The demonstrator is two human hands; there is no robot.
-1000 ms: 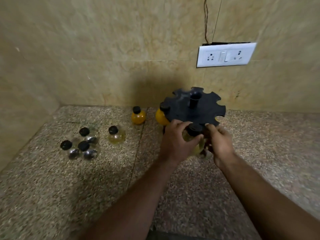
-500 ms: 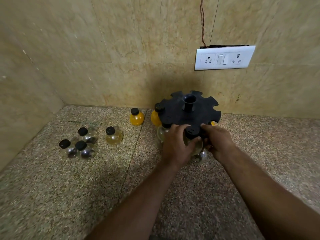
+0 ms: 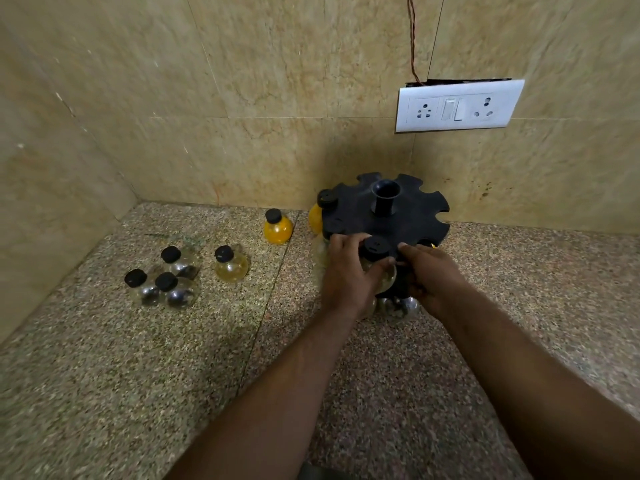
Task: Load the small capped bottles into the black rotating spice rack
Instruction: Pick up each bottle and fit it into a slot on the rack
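The black rotating spice rack (image 3: 412, 216) stands against the back wall, its notched top disc facing me. My left hand (image 3: 349, 275) grips a pale capped bottle (image 3: 375, 247) whose neck sits in the front notch. My right hand (image 3: 433, 275) rests on the rack's front right edge, beside that bottle. An orange bottle (image 3: 323, 202) hangs in a left notch. On the counter stand another orange bottle (image 3: 277, 226), a pale yellow bottle (image 3: 230, 265) and three clear bottles (image 3: 166, 284).
A granite counter (image 3: 138, 375) meets tiled walls at the back and left. A white socket plate (image 3: 457, 105) with a hanging wire is on the wall above the rack. Round bottles (image 3: 398, 306) sit under the rack's lower tier.
Both hands have stayed at the rack's front notch with the pale bottle. The view has shifted slightly, with the rack now sitting a little further right.
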